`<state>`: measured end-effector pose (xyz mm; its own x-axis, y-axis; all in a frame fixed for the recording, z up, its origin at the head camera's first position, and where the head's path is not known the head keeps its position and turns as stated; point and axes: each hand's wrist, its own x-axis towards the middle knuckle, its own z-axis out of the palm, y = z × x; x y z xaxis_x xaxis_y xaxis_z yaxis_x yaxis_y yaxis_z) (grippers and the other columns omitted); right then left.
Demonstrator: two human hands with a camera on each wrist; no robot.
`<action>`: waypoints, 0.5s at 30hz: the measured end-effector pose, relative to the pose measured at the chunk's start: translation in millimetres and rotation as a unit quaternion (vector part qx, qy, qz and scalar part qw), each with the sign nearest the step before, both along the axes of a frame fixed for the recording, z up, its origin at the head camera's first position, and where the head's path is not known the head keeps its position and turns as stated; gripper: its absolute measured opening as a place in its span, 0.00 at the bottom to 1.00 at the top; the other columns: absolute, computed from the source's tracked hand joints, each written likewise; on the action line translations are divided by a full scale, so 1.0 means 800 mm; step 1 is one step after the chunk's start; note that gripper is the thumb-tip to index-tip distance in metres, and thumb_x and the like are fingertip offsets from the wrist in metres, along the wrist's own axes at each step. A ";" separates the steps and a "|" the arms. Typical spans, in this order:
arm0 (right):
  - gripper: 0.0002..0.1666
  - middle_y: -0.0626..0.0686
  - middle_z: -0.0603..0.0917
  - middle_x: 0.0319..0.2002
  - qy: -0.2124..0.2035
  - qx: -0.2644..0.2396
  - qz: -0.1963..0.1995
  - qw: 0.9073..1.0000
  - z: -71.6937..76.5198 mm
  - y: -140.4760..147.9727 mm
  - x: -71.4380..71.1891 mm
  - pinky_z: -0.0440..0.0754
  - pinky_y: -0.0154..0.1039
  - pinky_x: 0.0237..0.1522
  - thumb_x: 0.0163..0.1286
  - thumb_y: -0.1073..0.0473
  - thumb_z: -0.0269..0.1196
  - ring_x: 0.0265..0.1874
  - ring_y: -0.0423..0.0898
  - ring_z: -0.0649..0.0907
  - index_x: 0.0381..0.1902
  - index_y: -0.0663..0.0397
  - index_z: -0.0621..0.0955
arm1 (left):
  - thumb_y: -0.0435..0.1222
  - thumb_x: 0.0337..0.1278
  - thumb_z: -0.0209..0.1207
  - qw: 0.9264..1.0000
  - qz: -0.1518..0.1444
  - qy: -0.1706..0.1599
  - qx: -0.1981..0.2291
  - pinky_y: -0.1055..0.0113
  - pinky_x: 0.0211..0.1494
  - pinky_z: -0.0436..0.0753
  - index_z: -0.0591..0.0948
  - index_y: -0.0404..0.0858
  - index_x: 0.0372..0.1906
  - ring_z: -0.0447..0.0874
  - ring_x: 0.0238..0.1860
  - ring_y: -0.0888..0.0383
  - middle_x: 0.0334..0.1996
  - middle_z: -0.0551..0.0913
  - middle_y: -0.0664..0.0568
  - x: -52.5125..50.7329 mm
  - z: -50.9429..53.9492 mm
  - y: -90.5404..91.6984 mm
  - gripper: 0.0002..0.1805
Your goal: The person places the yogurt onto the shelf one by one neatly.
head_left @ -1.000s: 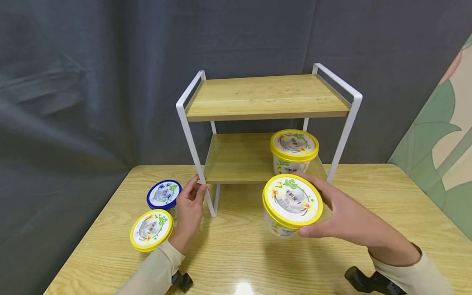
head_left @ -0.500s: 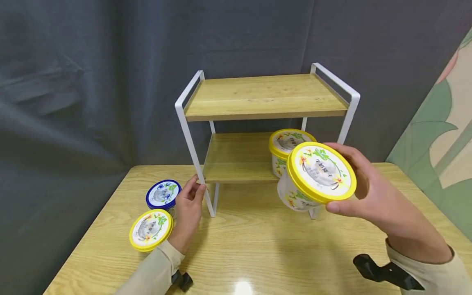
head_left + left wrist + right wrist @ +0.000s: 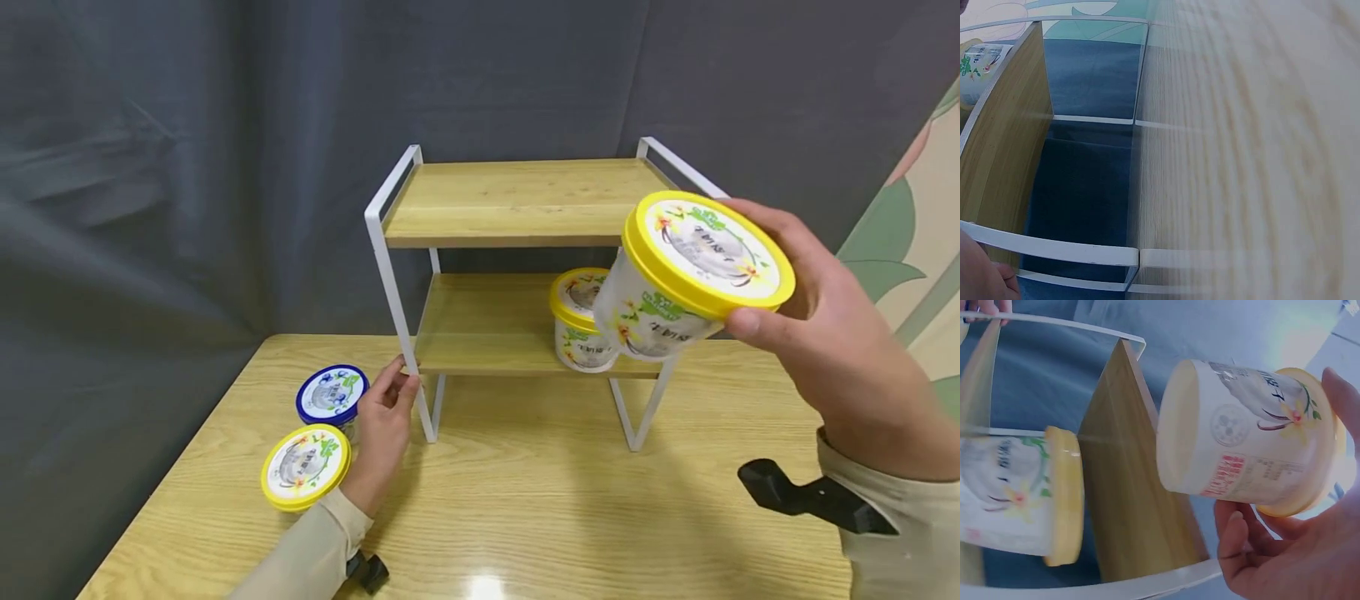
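My right hand [image 3: 847, 333] grips a white tub [image 3: 660, 312] by its yellow lid, thumb at the near side. The tub is tilted in the air before the right end of the upper shelf; its underside shows in the right wrist view. A similar yellow-lidded tub [image 3: 581, 346] stands on the right part of the lower shelf [image 3: 487, 321], partly hidden behind the held one. At the two-tier rack's left front leg [image 3: 396, 304], my left hand [image 3: 384, 433] pinches the frame near the lower shelf's corner. The left wrist view shows only part of that hand [image 3: 982, 272].
Left of my left hand, a blue-lidded tub [image 3: 332, 393] and a yellow-lidded tub [image 3: 306, 468] stand close together on the wooden table [image 3: 525, 500]. The upper shelf [image 3: 517, 196] has white side rails. A dark curtain [image 3: 187, 167] hangs behind.
My right hand has lifted the tub up and to the right, from in front of the lower shelf to upper-shelf height, tilting it. My left hand has stayed at the rack's leg.
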<state>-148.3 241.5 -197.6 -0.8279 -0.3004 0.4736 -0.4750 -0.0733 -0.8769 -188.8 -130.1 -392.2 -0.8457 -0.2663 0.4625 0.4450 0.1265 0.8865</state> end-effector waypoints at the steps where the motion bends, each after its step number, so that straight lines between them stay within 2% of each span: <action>1: 0.48 0.58 0.62 0.71 0.008 -0.007 0.002 1.000 0.007 -0.001 -0.001 0.79 0.30 0.53 0.62 0.76 0.62 0.63 0.53 0.67 0.76 0.53 0.59 | 0.28 0.67 0.58 1.000 0.001 -0.001 0.000 0.79 0.35 0.74 0.80 0.27 0.55 0.76 0.31 0.70 0.29 0.76 0.65 0.000 0.000 0.001 0.15; 4: 0.47 0.60 0.64 0.70 0.035 -0.019 0.001 0.999 0.026 -0.005 -0.005 0.79 0.30 0.53 0.60 0.78 0.62 0.61 0.54 0.69 0.75 0.56 0.61 | 0.28 0.67 0.58 1.000 0.003 0.001 0.005 0.79 0.36 0.75 0.80 0.26 0.56 0.76 0.31 0.70 0.29 0.77 0.65 0.000 -0.002 0.002 0.15; 8: 0.46 0.61 0.68 0.67 0.071 -0.041 0.005 0.997 0.045 -0.002 -0.022 0.79 0.31 0.53 0.58 0.81 0.60 0.59 0.53 0.72 0.74 0.59 0.63 | 0.28 0.67 0.58 1.000 0.000 0.004 0.011 0.79 0.35 0.75 0.80 0.26 0.55 0.76 0.31 0.70 0.29 0.76 0.64 -0.001 0.000 0.002 0.15; 11: 0.45 0.61 0.71 0.66 0.078 -0.033 -0.023 0.996 0.060 -0.005 -0.030 0.78 0.31 0.52 0.57 0.81 0.61 0.59 0.54 0.73 0.73 0.58 0.66 | 0.28 0.67 0.58 1.000 0.001 0.001 0.013 0.78 0.33 0.73 0.80 0.27 0.56 0.74 0.30 0.69 0.28 0.76 0.64 -0.001 0.002 0.003 0.15; 15: 0.43 0.57 0.72 0.65 0.062 0.017 -0.074 0.995 0.075 -0.015 -0.035 0.78 0.28 0.50 0.60 0.77 0.64 0.59 0.52 0.74 0.72 0.51 0.68 | 0.29 0.67 0.58 1.000 0.005 -0.003 0.008 0.78 0.34 0.73 0.80 0.27 0.56 0.74 0.30 0.69 0.28 0.76 0.63 -0.001 0.000 0.002 0.15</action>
